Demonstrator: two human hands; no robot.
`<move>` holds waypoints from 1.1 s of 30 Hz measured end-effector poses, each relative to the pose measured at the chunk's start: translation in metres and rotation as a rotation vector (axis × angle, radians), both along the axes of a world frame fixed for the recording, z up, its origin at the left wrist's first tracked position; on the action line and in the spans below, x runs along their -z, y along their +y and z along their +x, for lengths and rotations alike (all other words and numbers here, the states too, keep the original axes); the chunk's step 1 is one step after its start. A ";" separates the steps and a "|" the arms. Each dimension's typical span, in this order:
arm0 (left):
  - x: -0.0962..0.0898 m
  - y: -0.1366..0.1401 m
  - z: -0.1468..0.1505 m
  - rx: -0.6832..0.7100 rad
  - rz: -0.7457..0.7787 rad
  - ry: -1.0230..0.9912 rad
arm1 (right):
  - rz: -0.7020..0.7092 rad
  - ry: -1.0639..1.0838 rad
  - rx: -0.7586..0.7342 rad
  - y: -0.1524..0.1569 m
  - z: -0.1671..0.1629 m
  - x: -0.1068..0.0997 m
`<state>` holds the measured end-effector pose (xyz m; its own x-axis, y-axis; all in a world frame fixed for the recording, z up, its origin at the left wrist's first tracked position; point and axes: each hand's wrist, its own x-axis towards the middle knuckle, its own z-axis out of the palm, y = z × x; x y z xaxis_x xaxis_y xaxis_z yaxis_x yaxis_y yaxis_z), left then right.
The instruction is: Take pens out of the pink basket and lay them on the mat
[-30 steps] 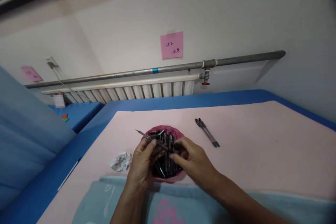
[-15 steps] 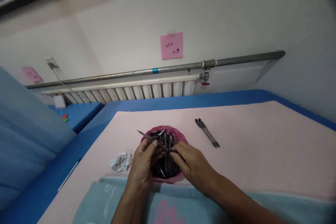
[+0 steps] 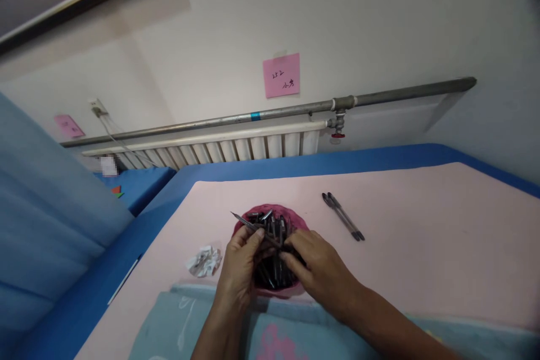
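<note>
Both hands over pink bowl of pen parts on counter. Left hand fingers pinch thin pen refill mid-shaft; right hand fingers pinch other end. Light, stiff, slippery; grip near middle.

Left hand pinching a thin pen refill, right hand at its other end, over a pink bowl (full of dark pens), two pens lying right.

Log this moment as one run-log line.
left hand: pinching pen | right hand: on same pen | below: pink bowl of pen parts | right: two pens
</note>
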<state>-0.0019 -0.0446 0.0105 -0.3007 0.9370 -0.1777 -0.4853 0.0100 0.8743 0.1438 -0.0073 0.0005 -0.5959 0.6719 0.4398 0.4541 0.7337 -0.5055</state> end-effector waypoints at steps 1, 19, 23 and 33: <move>0.000 0.000 0.000 0.000 0.003 -0.002 | -0.036 0.011 -0.014 0.000 0.000 0.000; -0.004 -0.004 -0.033 -0.228 0.021 0.397 | -0.377 0.313 0.119 0.011 0.003 -0.005; -0.002 -0.003 -0.052 -0.347 -0.062 0.528 | -0.443 0.378 0.153 0.017 0.007 -0.004; 0.011 0.001 -0.050 -0.300 -0.107 1.231 | -0.443 0.351 0.136 0.015 0.006 -0.001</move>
<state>-0.0520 -0.0433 -0.0003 -0.5167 0.8024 0.2987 0.6484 0.1389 0.7486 0.1501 0.0075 0.0018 -0.3606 0.8972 0.2549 0.2798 0.3648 -0.8881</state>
